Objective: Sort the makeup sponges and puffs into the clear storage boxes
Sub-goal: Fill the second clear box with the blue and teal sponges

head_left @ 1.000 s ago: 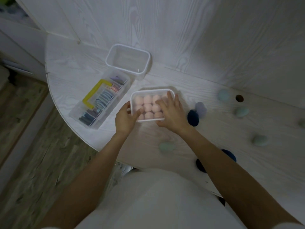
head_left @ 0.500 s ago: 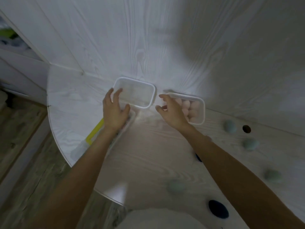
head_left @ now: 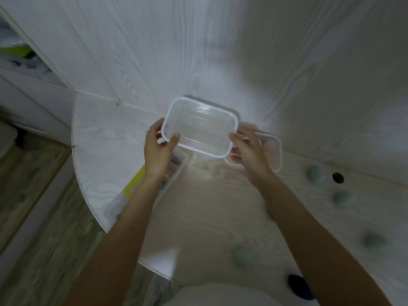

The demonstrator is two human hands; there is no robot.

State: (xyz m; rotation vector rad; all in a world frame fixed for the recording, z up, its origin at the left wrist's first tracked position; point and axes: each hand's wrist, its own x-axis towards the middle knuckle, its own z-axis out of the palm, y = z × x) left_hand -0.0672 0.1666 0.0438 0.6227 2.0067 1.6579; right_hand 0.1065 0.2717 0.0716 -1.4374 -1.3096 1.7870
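An empty clear storage box (head_left: 199, 127) is held up above the white table, tilted toward me. My left hand (head_left: 159, 151) grips its left end, thumb over the rim. My right hand (head_left: 248, 152) holds its right end. Behind my right hand a second clear box (head_left: 277, 155) with pink sponges stands by the wall, mostly hidden. Several pale green sponges lie on the right of the table (head_left: 316, 175) (head_left: 343, 198) (head_left: 375, 240) (head_left: 244, 257). A dark blue puff (head_left: 300, 286) lies near the front edge.
A long clear box with a yellow-green handle (head_left: 134, 184) and dark items sits under my left forearm near the table's curved left edge. A round hole (head_left: 337, 177) is in the tabletop at right. A white wall panel rises behind the table.
My left hand lifted the empty box off the table and brought it toward me. My right hand left the box of pink sponges by the wall and took the empty box's right end.
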